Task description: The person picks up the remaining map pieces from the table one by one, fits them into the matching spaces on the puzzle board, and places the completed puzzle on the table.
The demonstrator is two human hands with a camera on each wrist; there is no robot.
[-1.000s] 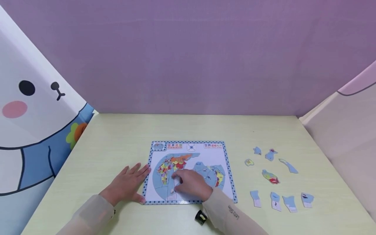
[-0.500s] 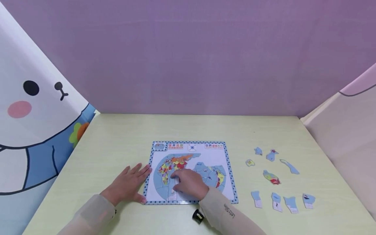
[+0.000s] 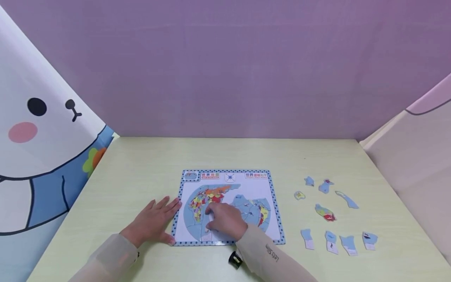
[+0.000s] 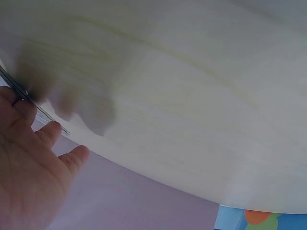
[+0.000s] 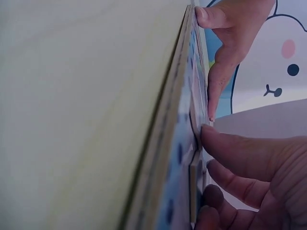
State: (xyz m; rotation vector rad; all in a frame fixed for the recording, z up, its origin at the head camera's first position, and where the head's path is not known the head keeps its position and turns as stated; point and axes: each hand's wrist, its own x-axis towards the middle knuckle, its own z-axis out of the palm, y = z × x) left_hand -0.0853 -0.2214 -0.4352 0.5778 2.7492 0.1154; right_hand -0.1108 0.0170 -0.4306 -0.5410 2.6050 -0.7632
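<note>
A world-map puzzle board (image 3: 276, 203) with a dotted blue border lies on the table, partly filled with blue and coloured pieces. My right hand (image 3: 227, 221) is over the lower middle of the board, thumb and fingers bent around a puzzle piece (image 5: 195, 181). In the right wrist view this piece stands a little proud of the board, with the thumb tip at its end; the hand hides part of it. My left hand (image 3: 152, 220) lies spread at the board's left edge, fingertips touching the border.
Several loose puzzle pieces, including a green and red one (image 3: 325, 212) and a blue and white one (image 3: 307, 239), lie to the board's right. A small black object (image 3: 235, 260) is beside the right sleeve. A purple panel (image 3: 225, 70) stands behind the table.
My right hand and sleeve have shifted slightly left over the board, and the black object has shifted left with them. The left hand keeps its place at the edge.
</note>
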